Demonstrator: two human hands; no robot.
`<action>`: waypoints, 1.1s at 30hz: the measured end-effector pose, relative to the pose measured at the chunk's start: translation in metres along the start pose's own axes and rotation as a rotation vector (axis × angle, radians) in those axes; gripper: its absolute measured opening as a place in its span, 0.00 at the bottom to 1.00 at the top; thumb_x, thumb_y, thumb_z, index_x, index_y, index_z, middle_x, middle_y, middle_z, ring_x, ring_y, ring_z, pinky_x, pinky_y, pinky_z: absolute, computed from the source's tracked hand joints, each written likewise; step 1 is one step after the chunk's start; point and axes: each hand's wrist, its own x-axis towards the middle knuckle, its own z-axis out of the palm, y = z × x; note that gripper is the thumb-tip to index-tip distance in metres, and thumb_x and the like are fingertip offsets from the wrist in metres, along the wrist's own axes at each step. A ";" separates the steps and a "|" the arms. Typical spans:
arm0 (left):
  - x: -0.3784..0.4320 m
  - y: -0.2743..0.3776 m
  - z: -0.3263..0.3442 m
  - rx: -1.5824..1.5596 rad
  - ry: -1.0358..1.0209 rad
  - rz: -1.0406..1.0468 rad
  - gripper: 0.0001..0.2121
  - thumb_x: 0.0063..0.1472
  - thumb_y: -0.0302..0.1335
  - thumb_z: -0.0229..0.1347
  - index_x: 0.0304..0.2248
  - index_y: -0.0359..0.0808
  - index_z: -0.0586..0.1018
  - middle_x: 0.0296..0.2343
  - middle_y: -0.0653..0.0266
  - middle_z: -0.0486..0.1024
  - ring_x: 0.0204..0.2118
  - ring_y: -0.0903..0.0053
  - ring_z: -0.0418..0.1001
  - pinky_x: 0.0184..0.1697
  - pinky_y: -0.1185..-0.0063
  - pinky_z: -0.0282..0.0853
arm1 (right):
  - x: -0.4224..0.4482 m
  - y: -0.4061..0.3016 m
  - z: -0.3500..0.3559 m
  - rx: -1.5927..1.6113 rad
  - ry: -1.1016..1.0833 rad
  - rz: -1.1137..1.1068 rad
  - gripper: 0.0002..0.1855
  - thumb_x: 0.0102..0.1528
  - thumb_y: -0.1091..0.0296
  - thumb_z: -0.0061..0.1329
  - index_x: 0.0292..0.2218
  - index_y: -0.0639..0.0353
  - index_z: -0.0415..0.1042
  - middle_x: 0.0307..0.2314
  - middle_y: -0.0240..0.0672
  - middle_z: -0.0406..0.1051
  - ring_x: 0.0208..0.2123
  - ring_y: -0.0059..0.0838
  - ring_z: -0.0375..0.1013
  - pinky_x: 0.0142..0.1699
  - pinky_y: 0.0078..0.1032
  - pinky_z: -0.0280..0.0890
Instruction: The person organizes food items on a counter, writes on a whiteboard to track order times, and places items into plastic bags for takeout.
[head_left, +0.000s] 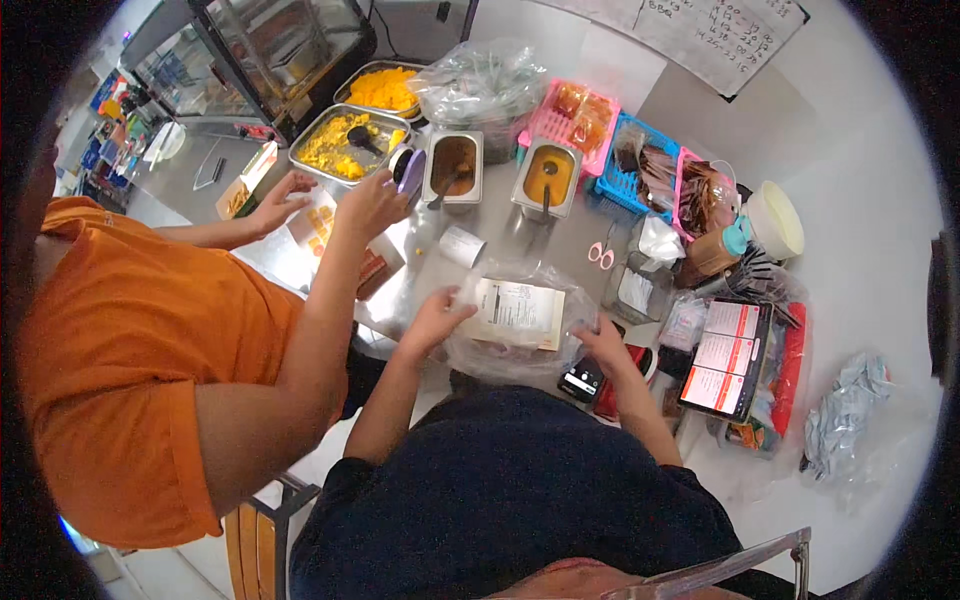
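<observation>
A clear plastic bag (480, 358) lies spread at the table's near edge, around a cardboard box (553, 319) with a printed receipt (517, 306) on its top. My left hand (439, 319) grips the bag at the left of the box, thumb and fingers on the film. At the other side, my right hand (604, 343) holds the bag's right edge. A curled white paper slip (461, 247) lies just beyond the bag, below two steel pans of brown sauce (452, 169) and yellow sauce (549, 176), each with a ladle in it.
To the left, a co-worker in an orange shirt (150, 322) reaches over open food boxes (379, 266). Behind are trays of yellow food (341, 146). Rightward lie pink-handled scissors (601, 256), a phone (581, 381), a plastic container (637, 289), a squeeze bottle (712, 251) and a tablet (726, 358).
</observation>
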 end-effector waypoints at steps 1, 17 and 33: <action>-0.002 0.011 0.000 0.023 0.020 0.037 0.23 0.46 0.27 0.58 0.41 0.27 0.66 0.34 0.55 0.70 0.36 0.75 0.68 0.39 0.79 0.64 | 0.002 -0.005 -0.009 0.110 -0.098 0.069 0.16 0.46 0.72 0.49 0.39 0.64 0.67 0.25 0.32 0.69 0.30 0.26 0.68 0.33 0.23 0.63; -0.098 0.139 -0.016 0.360 0.258 0.491 0.18 0.43 0.16 0.48 0.38 0.32 0.68 0.29 0.59 0.68 0.26 0.76 0.67 0.30 0.82 0.64 | -0.027 -0.118 -0.016 0.224 -0.147 -0.420 0.14 0.44 0.81 0.49 0.34 0.60 0.62 0.28 0.30 0.63 0.32 0.20 0.65 0.37 0.17 0.63; -0.102 0.117 -0.027 -0.707 -0.115 0.466 0.27 0.46 0.19 0.54 0.47 0.32 0.58 0.31 0.59 0.70 0.34 0.69 0.71 0.39 0.70 0.69 | -0.037 -0.139 -0.016 0.573 0.068 -0.386 0.18 0.49 0.78 0.44 0.44 0.59 0.60 0.26 0.28 0.67 0.27 0.17 0.65 0.31 0.14 0.60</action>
